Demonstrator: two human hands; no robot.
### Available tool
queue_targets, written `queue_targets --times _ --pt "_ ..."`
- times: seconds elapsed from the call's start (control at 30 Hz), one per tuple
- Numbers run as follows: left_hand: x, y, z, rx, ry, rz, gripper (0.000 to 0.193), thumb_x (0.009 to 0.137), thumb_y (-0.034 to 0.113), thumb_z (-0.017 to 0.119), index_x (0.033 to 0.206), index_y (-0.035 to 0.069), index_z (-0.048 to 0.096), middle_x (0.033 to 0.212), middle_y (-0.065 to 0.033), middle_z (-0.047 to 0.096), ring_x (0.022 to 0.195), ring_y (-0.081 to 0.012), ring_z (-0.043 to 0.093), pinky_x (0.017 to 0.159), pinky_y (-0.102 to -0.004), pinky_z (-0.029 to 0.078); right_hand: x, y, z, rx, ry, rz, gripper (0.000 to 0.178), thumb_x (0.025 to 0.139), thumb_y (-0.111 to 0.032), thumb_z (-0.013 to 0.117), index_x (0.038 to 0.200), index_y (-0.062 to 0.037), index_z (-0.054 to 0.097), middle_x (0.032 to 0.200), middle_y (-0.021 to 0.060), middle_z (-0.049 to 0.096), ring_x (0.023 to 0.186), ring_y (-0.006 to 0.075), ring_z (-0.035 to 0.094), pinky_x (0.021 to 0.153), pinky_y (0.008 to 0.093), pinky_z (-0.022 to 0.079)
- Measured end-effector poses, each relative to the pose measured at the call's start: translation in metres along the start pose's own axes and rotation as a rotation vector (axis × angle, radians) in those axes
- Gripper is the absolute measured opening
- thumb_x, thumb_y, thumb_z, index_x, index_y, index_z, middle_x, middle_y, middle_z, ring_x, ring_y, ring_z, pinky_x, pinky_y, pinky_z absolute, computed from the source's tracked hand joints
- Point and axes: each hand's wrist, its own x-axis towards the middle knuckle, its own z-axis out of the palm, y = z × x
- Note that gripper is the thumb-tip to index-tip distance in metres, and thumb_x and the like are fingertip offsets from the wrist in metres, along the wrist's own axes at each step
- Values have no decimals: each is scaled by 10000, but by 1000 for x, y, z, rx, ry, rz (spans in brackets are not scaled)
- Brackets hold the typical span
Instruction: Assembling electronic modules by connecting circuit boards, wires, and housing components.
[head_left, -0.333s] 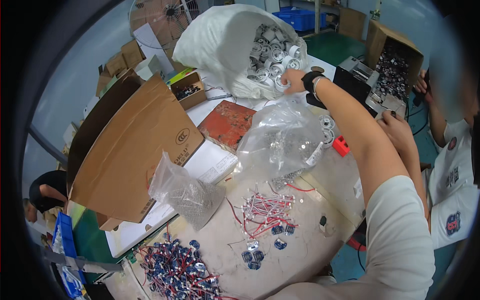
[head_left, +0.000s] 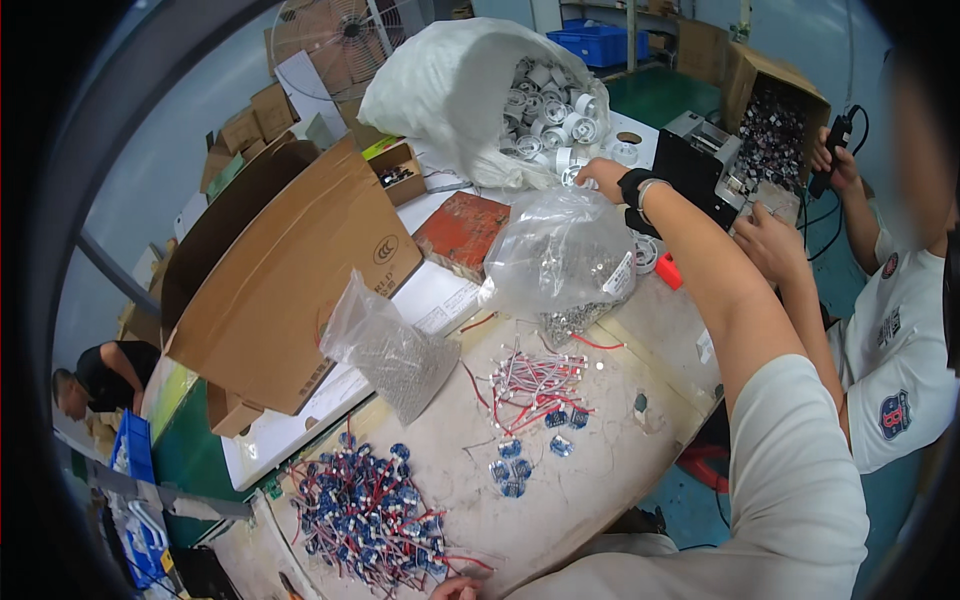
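Note:
My right hand (head_left: pixel 603 176) is stretched out to the mouth of a big white sack (head_left: pixel 440 90) full of white round parts (head_left: pixel 550 110). Its fingers curl among the parts at the sack's lower rim, and whether they hold one is hidden. A black wristband sits on that wrist. Just below my forearm lies a clear plastic bag (head_left: pixel 560 260) of small metal pieces. Only a sliver of my left hand (head_left: pixel 455 588) shows at the bottom edge, next to a pile of blue parts with red wires (head_left: pixel 365 510).
An open cardboard box (head_left: pixel 290 280) lies on its side at left, with a second clear bag (head_left: pixel 385 345) before it. Red-and-white wired parts (head_left: pixel 535 385) lie mid-table beside a red-brown block (head_left: pixel 460 230). A co-worker's hands (head_left: pixel 770 240) work at right near a black device (head_left: pixel 690 165).
My right hand has shifted slightly to the right and nearer along the sack's rim. Everything else on the table stays where it was.

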Motion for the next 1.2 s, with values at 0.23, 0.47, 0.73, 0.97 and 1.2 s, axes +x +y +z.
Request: queue_targets --times 0.23,0.47,0.73,0.97,1.2 --pt "-2 -16 -8 -45 100 51 153 799 83 563 892 -38 559 857 -98 598 776 -124 546 713 -247 428 -23 -27 -35 -30 145 87 275 694 -147 620 953 -55 598 854 132 612 790 249 586 721 322 451" --pt "9 -17 4 -94 45 98 131 818 55 535 914 -31 556 826 -65 584 763 -116 550 691 -227 429 -82 -62 -96 255 636 -21 232 776 -203 586 925 -26 603 815 94 627 744 166 598 657 283 460" --pt "-2 -20 -6 -127 29 165 144 821 57 535 939 -24 547 873 -65 575 814 -116 539 730 -228 415 -198 -254 -75 433 150 -411 226 766 -149 574 930 5 556 881 111 587 846 211 558 759 289 424" --pt "-19 22 -53 810 8 518 278 701 122 632 954 31 565 935 -143 554 844 -303 527 741 -352 431 -286 -334 -15 546 -315 -657 219 714 -121 603 896 -15 544 924 124 558 884 298 526 774 360 421" --pt "-17 18 -87 1154 -17 344 273 685 156 629 915 26 561 863 -133 544 781 -309 518 679 -376 430 -287 -410 59 510 -547 -890 232 729 -155 591 923 -33 551 869 104 538 848 284 503 772 347 397"
